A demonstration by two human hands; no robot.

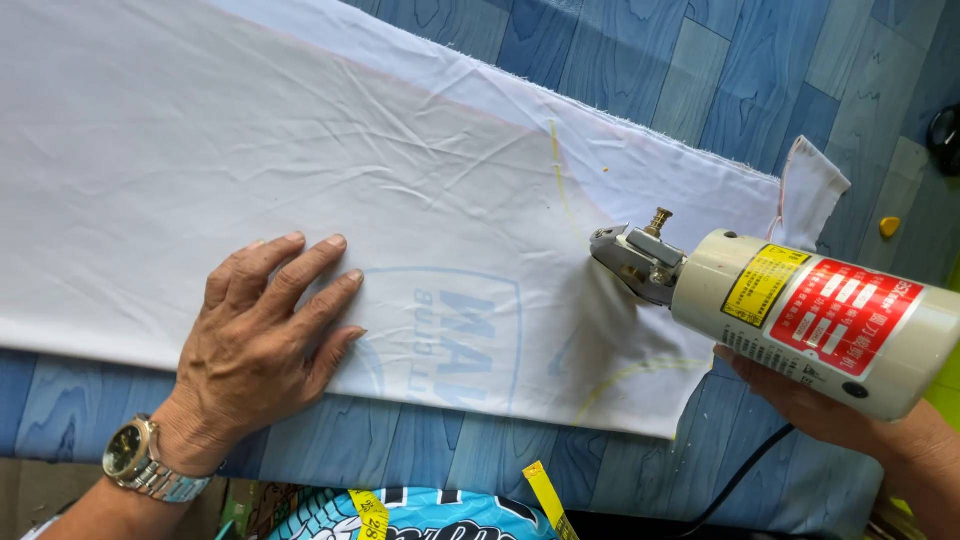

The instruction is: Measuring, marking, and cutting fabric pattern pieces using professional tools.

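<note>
Blue wood-grain tabletop (760,60) under white cloth (300,150). Left hand (262,335) flat, fingers spread, pinning cloth; right hand (830,405) gripping cutter (800,310). Best kept taut along yellow line (560,170).

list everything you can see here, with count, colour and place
white cotton fabric sheet: 1, white with faint blue print and yellow chalk curve, spread across table
cream cylindrical electric cloth cutter: 1, cream with red and yellow labels, right, on fabric
blue wood-grain table: 1, blue, beneath
yellow chalk piece: 1, far right
yellow measuring tape: 1, bottom centre
silver wristwatch: 1, left wrist
left hand: flat on fabric
right hand: under cutter
</note>
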